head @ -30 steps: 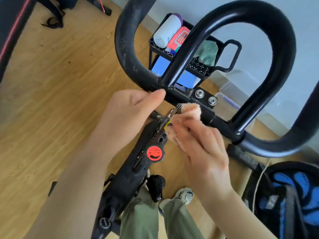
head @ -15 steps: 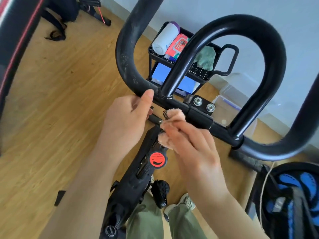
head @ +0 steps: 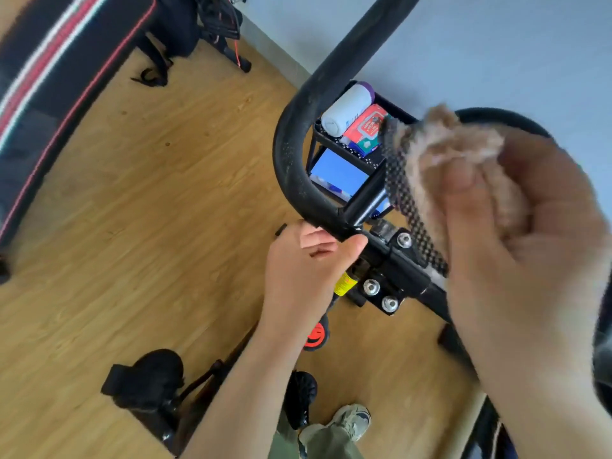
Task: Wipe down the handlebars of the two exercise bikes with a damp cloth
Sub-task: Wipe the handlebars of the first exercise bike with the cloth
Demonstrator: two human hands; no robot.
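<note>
My right hand (head: 516, 260) has its fingers bunched around the soft, limp cloth (head: 460, 150); it needs a full-palm hold. My left hand (head: 308, 266) is curled on the rigid handlebar (head: 291, 154) near the clamp, steadying it.

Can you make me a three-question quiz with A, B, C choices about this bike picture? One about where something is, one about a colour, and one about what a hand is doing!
1. Where is the white roll with the purple end?
A. On the wooden floor
B. In the black cart behind the handlebar
C. In the left hand

2. What colour is the round smiley sticker on the bike frame?
A. Red
B. Green
C. White

3. What is the right hand doing?
A. Resting open on the floor
B. Gripping a pedal
C. Holding a fluffy cloth

Answers:
1. B: the white roll lies in the top tray of the black cart, seen past the handlebar.
2. A: the smiley sticker is red with a dark face.
3. C: the right hand is closed on the cloth, while the left hand grips the handlebar.
</note>
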